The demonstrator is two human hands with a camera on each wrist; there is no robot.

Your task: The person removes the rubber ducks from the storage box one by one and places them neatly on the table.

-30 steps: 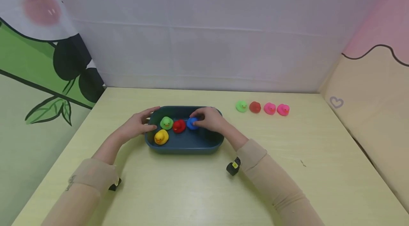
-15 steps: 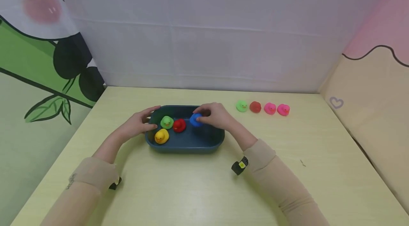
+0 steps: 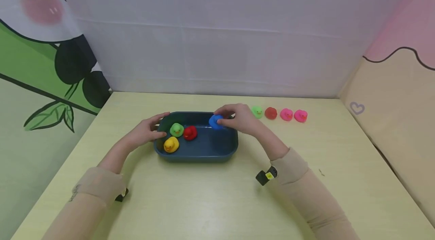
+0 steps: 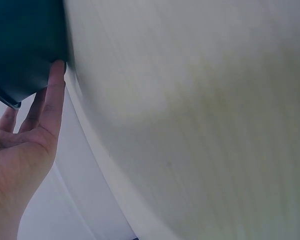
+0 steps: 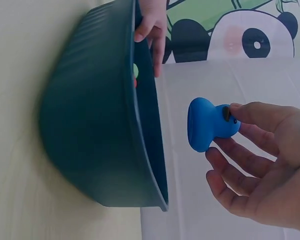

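Observation:
A blue rubber duck (image 3: 215, 122) is pinched by the head between the thumb and fingers of my right hand (image 3: 240, 119). In the right wrist view the blue duck (image 5: 205, 125) hangs above the rim level of a dark teal plastic basin (image 3: 195, 159). My left hand (image 3: 147, 133) grips the basin's left end, thumb over the rim and fingers along the outside. The left wrist view has those fingers (image 4: 54, 100) against the outer wall. Inside the basin sit a green duck (image 3: 176, 130), a red duck (image 3: 190, 133) and a yellow duck (image 3: 171, 145).
A row of ducks stands on the pale wooden table (image 3: 204, 202) behind and right of the basin: a green one (image 3: 257, 111), a red one (image 3: 270, 113) and two pink ones. A white sheet (image 3: 217, 43) backs the table, with printed cloth on both sides.
My right hand has lifted the blue duck from beside the red duck, up and rightward toward the basin's far right rim. The left hand and the other ducks have stayed in place.

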